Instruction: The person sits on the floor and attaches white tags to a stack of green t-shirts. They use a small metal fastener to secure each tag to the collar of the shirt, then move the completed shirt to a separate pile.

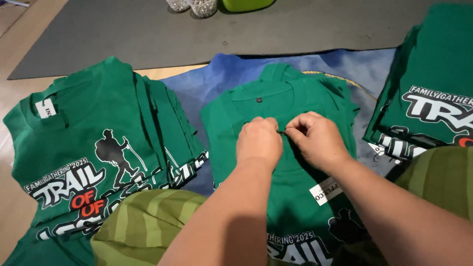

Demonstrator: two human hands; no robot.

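Under left hand [258,142], right hand [318,140]: green shirt [295,192] chest hidden; pinched item indiscernible.

Looks like a home floor turned into a packing spot: wooden floor [15,207], a grey mat [148,34], a blue cloth [217,79], and stacks of green printed shirts [93,143] spread around.

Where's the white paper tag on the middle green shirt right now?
In the head view, the white paper tag lies on the middle green cotton T-shirt, just below the right hand beside the right forearm, right of centre.
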